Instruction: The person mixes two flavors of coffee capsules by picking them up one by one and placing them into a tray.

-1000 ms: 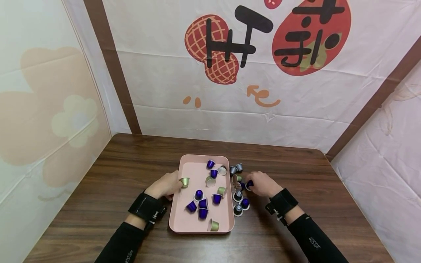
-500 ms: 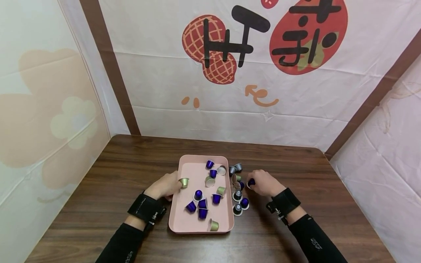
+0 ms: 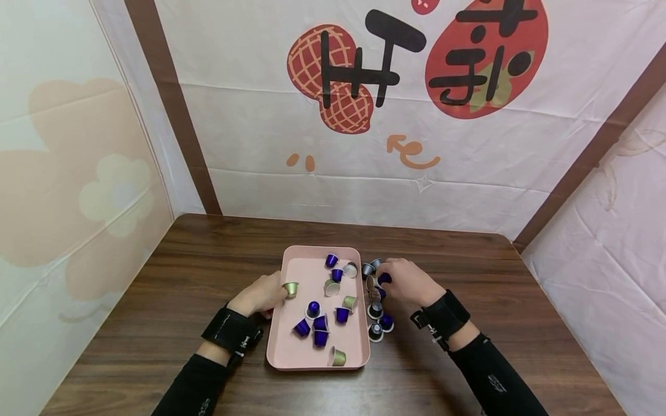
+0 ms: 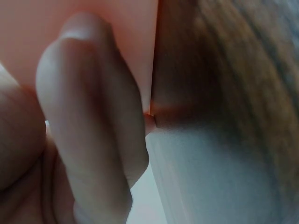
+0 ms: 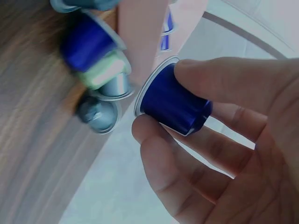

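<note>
Now a blue capsule [image 5: 174,99], pinched in the right hand [image 3: 408,281] by thumb and fingertips, has been shifted far and left, nearer the tray [image 3: 299,263] (not inside); at left, a green capsule [image 3: 291,289] seems pinched by the left hand [image 3: 262,293], fingers curled.

tray [image 3: 288,349]: smooth, matt, looks plastic. held blue capsule [image 5: 170,100] past its right edge: glossy metal look. green capsule [image 3: 292,289] by left edge: satin metallic. table [image 3: 166,306]: wood grain, low sheen. backdrop [image 3: 250,127]: creased cloth.
</note>
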### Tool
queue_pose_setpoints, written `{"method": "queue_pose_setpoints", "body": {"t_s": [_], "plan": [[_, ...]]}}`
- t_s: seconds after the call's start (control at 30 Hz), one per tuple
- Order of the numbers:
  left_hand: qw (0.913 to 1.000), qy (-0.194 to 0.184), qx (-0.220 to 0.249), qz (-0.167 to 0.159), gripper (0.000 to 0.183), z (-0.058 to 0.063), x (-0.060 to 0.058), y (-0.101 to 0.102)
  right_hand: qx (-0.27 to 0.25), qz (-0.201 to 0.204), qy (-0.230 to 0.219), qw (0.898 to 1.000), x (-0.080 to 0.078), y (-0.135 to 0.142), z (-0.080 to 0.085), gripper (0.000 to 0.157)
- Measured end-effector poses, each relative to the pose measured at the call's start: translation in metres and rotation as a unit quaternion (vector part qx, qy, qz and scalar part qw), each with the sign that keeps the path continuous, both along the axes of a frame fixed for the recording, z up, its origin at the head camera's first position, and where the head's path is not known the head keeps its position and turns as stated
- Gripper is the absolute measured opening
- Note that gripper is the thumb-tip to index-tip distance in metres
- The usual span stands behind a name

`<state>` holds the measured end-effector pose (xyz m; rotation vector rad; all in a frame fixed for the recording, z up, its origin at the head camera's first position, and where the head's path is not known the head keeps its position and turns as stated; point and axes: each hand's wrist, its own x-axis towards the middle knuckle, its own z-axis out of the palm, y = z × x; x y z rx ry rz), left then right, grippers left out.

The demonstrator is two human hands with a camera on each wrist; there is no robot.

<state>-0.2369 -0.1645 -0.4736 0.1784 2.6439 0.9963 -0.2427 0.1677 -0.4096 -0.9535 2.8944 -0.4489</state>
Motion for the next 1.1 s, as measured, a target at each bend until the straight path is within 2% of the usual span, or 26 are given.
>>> {"method": "queue_pose_setpoints", "body": {"t_s": [0.17, 0.47, 0.67, 0.87, 1.1], "plan": [[1.0, -0.001, 0.003, 0.002, 0.013, 0.001, 0.0, 0.0, 0.009, 0.02, 0.011, 1.0, 0.0, -0.017, 0.008, 0.019], [1.0, -0.002, 0.004, -0.005, 0.011, 0.002, 0.0, -0.002, 0.024, 0.076, -0.008, 0.997, -0.004, -0.055, 0.013, 0.021], [1.0, -0.003, -0.002, -0.009, 0.011, 0.002, 0.0, -0.001, 0.03, 0.094, -0.032, 0.995, -0.004, -0.074, 0.016, 0.022], [0.9999, -0.006, -0.001, -0.009, 0.006, 0.002, 0.0, -0.001, 0.021, 0.133, -0.012, 0.991, -0.006, -0.089, 0.014, 0.019], [1.0, -0.004, -0.003, -0.005, 0.018, 0.002, -0.001, -0.002, 0.04, 0.146, -0.01, 0.988, -0.01, -0.101, 0.009, 0.016]]}}
